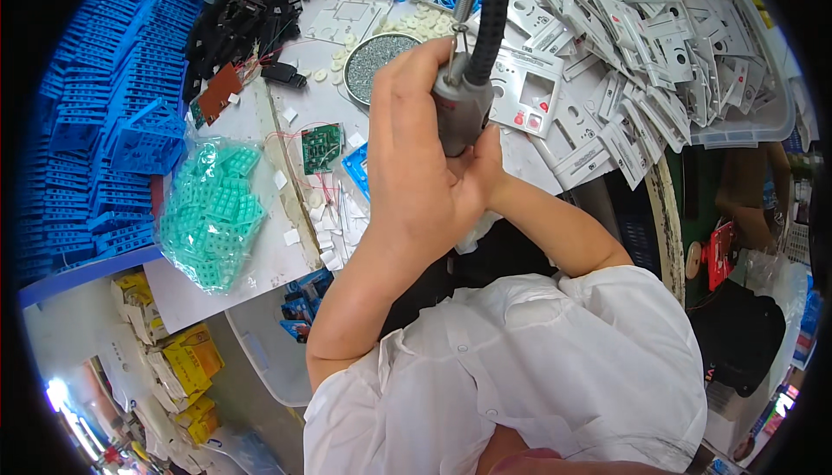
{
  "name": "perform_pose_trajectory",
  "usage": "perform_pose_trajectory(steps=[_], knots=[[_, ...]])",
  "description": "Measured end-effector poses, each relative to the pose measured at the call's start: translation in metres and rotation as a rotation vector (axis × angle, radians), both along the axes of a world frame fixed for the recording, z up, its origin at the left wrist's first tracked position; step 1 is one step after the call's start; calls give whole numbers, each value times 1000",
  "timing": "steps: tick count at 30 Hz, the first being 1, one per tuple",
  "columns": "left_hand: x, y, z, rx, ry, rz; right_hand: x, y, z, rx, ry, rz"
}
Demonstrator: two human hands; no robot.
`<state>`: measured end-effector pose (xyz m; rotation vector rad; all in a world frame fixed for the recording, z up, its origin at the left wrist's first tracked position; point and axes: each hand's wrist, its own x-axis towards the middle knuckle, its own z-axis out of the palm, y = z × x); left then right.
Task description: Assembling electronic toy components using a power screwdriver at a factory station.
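My left hand (pixel 407 141) is raised over the table, its fingers wrapped around a grey electric screwdriver (pixel 459 115) that hangs from a spring and a black cable. Close against it, lower and to the right, is my right hand (pixel 479 172). Only its thumb side shows; the left hand hides its fingers and anything in them. A blue plastic piece (pixel 356 169) peeks out left of my left hand, mostly covered. Beside that lies a green circuit board (pixel 321 148) with thin red wires. Behind my hands stands a round dish (pixel 371 63) of small grey metal parts.
Blue plastic housings (pixel 108 120) are stacked at the left, by a clear bag of green keypads (pixel 212 215). Black parts (pixel 247 24) lie at the back. White printed panels (pixel 607 50) pile up at the right, partly in a clear bin (pixel 763 124).
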<state>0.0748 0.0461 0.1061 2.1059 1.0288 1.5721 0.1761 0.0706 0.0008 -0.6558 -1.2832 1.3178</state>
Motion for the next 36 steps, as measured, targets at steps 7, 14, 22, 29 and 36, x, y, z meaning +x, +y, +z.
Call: perform_pose_trajectory(steps=[7, 14, 22, 29, 36], knots=[[-4, 2, -3, 75, 76, 85, -4, -3, 11, -59, 88, 30], [-6, 3, -3, 82, 115, 102, 2, -1, 11, 97, -200, -68], [-56, -21, -33, -73, -21, 79, 8, -14, 40, -135, -157, -49], [-54, -68, -100, -247, 539, -12, 8, -14, 25, 4, -101, -24], [-50, -57, -103, -326, 719, -42, 17, -10, 18, 56, -137, 61]])
